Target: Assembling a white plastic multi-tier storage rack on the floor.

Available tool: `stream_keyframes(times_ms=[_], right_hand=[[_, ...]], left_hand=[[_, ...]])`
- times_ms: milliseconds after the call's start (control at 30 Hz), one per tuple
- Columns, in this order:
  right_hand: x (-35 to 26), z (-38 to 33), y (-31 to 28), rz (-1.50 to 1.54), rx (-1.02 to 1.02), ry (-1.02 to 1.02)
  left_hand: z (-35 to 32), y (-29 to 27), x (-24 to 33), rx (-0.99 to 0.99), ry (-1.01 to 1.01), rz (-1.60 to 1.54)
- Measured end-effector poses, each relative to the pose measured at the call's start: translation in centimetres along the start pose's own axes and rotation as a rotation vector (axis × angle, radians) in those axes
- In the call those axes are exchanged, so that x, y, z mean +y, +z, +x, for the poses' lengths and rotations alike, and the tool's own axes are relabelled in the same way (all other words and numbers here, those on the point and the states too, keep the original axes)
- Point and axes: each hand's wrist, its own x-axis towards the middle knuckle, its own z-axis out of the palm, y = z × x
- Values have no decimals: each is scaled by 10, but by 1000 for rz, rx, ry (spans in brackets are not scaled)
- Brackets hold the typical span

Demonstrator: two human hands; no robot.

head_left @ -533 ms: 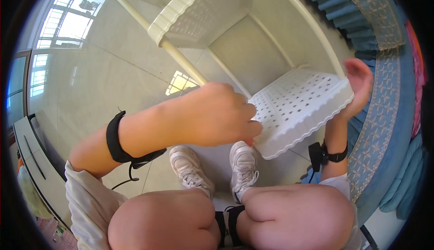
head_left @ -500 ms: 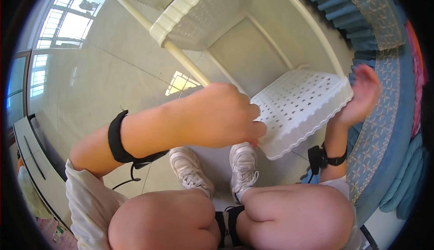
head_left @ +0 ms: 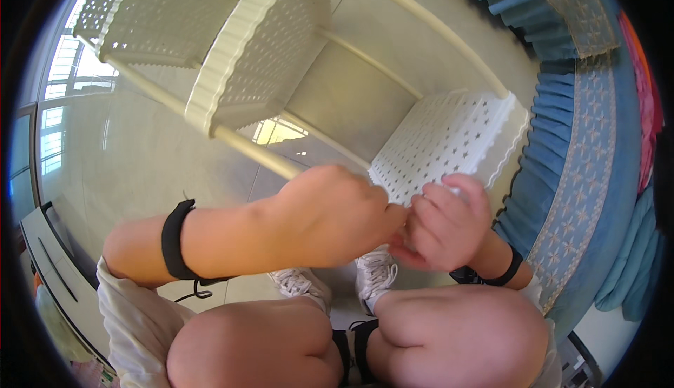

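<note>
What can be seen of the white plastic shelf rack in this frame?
The white shelf rack looks like plastic: perforated trays with scalloped rims joined by cream round poles. It lies tipped over on a glossy tiled floor, beside a blue frilled cloth. Three trays show. The left hand and right hand meet in front of the nearest tray; whether they touch it is unclear.

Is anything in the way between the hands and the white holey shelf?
Nothing visible. The left hand and right hand meet right at the near edge of the lowest white shelf, with only bare floor around.
</note>
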Motion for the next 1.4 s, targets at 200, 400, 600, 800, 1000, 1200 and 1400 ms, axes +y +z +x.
stream_keyframes(times_ms=[200, 400, 600, 800, 1000, 1200, 1400], right_hand=[[-13, -3, 1, 71, 70, -86], [-18, -6, -4, 123, -9, -138], [5, -20, -21, 165, 7, -202], [14, 5, -15, 168, 57, -293], [18, 25, 10, 231, 87, -280], [-1, 7, -3, 451, 103, -376], [36, 14, -38, 372, 240, 57]], left_hand=[[-15, -5, 12, -71, 14, -56], [-23, -5, 15, -53, 21, -104], [-39, -36, 3, -87, -35, -38], [-31, -47, -2, -73, 34, 68], [-31, -43, -30, 22, -50, 85], [-37, -49, -32, 31, -96, 187], [-43, -61, -37, 153, -109, 183]])
